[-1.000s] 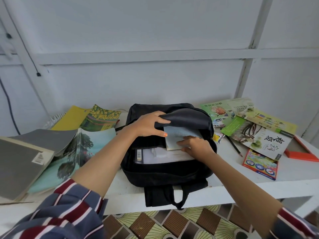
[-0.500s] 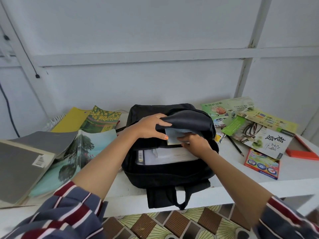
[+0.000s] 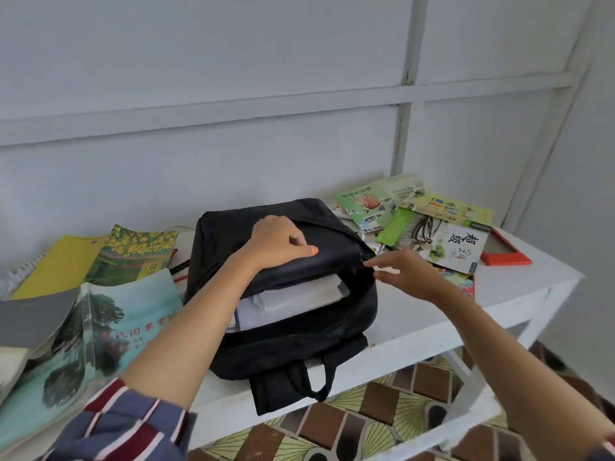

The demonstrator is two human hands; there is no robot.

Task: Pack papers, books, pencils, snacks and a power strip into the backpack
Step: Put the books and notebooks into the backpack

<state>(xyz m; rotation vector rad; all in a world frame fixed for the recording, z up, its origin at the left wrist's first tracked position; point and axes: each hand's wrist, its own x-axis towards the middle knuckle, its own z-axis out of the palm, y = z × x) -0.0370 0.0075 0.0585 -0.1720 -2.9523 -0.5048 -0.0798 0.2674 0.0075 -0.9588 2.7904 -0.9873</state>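
Withdrawn from inside the backpack (image 3: 286, 341), the right hand (image 3: 409, 277) now sits at its right corner, fingertips drawn together but blurred, so a pinch cannot be told. The left hand (image 3: 276, 247) grips the backpack's top flap with curled fingers. White papers (image 3: 299, 297) lie inside.

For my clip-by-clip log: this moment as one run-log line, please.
stage: packing | left hand: grips backpack flap | right hand: at its right corner, grip unclear | papers: inside | bag: open

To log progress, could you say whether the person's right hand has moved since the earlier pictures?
Yes: the right hand has left the opening of the black fabric backpack, rightward to its side edge.
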